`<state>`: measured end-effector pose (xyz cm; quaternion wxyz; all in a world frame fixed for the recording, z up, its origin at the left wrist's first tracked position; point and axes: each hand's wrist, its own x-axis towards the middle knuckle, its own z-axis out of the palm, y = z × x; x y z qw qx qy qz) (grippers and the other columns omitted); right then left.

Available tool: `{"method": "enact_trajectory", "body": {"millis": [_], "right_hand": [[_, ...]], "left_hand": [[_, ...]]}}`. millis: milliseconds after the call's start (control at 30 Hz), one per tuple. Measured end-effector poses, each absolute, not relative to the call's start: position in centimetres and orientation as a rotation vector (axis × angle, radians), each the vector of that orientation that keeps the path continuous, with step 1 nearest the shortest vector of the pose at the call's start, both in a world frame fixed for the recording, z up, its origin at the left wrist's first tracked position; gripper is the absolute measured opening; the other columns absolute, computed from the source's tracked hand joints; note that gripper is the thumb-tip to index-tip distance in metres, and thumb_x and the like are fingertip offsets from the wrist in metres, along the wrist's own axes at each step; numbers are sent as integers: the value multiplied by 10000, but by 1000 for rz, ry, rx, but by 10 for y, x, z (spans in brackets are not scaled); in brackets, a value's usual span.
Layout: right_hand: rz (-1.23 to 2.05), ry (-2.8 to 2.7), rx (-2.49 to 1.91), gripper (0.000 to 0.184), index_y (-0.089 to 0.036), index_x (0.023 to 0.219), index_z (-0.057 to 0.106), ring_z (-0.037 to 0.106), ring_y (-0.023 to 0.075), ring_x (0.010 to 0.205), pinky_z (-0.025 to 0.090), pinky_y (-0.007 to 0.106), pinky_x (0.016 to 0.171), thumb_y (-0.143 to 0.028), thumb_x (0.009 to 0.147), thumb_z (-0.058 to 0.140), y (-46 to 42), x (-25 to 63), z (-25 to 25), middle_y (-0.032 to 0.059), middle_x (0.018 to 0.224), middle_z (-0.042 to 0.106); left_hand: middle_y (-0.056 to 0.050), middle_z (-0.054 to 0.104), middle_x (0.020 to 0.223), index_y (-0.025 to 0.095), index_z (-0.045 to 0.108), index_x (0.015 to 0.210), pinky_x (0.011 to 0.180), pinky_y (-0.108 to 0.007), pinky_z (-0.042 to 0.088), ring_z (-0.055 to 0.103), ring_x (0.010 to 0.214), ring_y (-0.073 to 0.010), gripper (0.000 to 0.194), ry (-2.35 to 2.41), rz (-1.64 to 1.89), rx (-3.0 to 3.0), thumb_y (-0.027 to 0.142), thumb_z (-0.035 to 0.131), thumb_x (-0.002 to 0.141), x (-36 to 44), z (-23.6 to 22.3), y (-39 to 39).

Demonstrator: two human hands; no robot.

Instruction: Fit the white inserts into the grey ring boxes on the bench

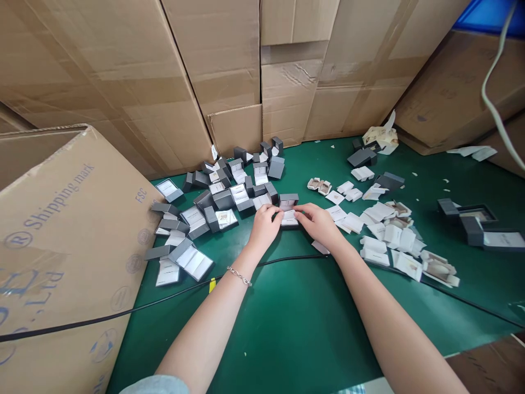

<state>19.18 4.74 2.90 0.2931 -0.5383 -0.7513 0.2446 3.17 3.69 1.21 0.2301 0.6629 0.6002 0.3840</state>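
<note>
leftmost, with the clock centred on the small box between the hands, a large printed carton (69, 219) stands at eight to nine o'clock. from nine to eleven o'clock a crowd of gray boxes (223, 200) spreads over the green worktop (262, 317), many with lids raised and white linings showing. next, at eight o'clock and touching the centre, comes the left hand (263, 225), a chain bracelet (239, 276) on its wrist; its grip is closed on the left edge of the open gray box (289, 200). that box sits at the clock's centre, lid up, a white insert (289, 215) inside. at four o'clock the right hand (318, 221) has its grip closed on the box's right edge. beyond it, at three to four o'clock, folded white paper pieces (392, 236) lie scattered, some overlapping. farthest right, near three o'clock, two dark boxes (472, 231) rest open.
</note>
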Motion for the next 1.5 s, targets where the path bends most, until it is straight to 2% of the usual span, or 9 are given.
{"method": "enact_trajectory", "body": {"millis": [133, 300, 433, 600, 767, 933, 1133, 1333, 1500], "right_hand": [[741, -1843, -1485, 206, -217, 857, 680, 597, 171, 761, 456, 316, 753, -313, 789, 511, 53, 192, 22, 33, 895, 673], [869, -1627, -1551, 195, -200, 813, 694, 616, 193, 823, 453, 319, 763, -310, 745, 548, 51, 182, 22, 43, 892, 690], [724, -1620, -1660, 254, -174, 849, 696, 614, 206, 779, 448, 331, 747, -362, 720, 585, 45, 177, 26, 65, 849, 694], [624, -1677, -1698, 244, -181, 768, 711, 607, 214, 759, 439, 335, 729, -378, 736, 571, 42, 179, 29, 70, 815, 695], [673, -1602, -1643, 214, -187, 752, 715, 608, 204, 776, 436, 319, 734, -345, 727, 573, 43, 181, 27, 59, 832, 692], [809, -1539, -1609, 257, -177, 738, 699, 602, 203, 774, 426, 303, 693, -398, 712, 571, 48, 184, 24, 53, 830, 683], [807, -1551, -1708, 296, -180, 602, 607, 549, 173, 635, 390, 290, 618, -435, 730, 528, 48, 183, 25, 32, 656, 643], [786, -1557, -1601, 258, -191, 769, 647, 539, 159, 656, 398, 283, 640, -415, 718, 530, 47, 179, 21, 29, 768, 659], [797, -1635, -1654, 259, -187, 697, 634, 533, 169, 637, 384, 285, 615, -417, 722, 515, 49, 183, 26, 26, 667, 629]], "left_hand": [[-43, 619, 935, 193, 678, 809, 887, -306, 451, 588, 920, -178, 139, 1624, 1050, 1772, 225, 542, 812, 30, 17, 36], [-30, 636, 902, 204, 699, 806, 848, -278, 461, 598, 856, -158, 136, 1578, 1044, 1746, 229, 565, 799, 31, 17, 35], [-29, 645, 861, 205, 707, 795, 794, -270, 471, 600, 797, -155, 132, 1603, 1048, 1721, 232, 578, 788, 31, 18, 35], [-31, 670, 871, 202, 718, 804, 748, -268, 486, 614, 723, -148, 115, 1531, 1026, 1603, 233, 615, 762, 33, 18, 34], [-35, 676, 904, 202, 725, 842, 780, -265, 479, 625, 820, -161, 130, 1525, 1048, 1546, 212, 630, 753, 35, 19, 31], [-42, 681, 910, 186, 724, 848, 794, -259, 475, 624, 864, -164, 132, 1528, 1041, 1521, 204, 639, 749, 36, 22, 30], [-24, 671, 867, 206, 720, 796, 758, -254, 474, 613, 805, -151, 114, 1533, 1055, 1576, 213, 610, 766, 37, 19, 32], [-20, 660, 842, 206, 707, 748, 754, -254, 471, 607, 793, -149, 107, 1564, 1054, 1607, 215, 601, 765, 37, 19, 33], [-29, 655, 849, 195, 688, 723, 797, -276, 457, 599, 818, -157, 121, 1575, 1069, 1647, 195, 578, 773, 38, 17, 33]]}}
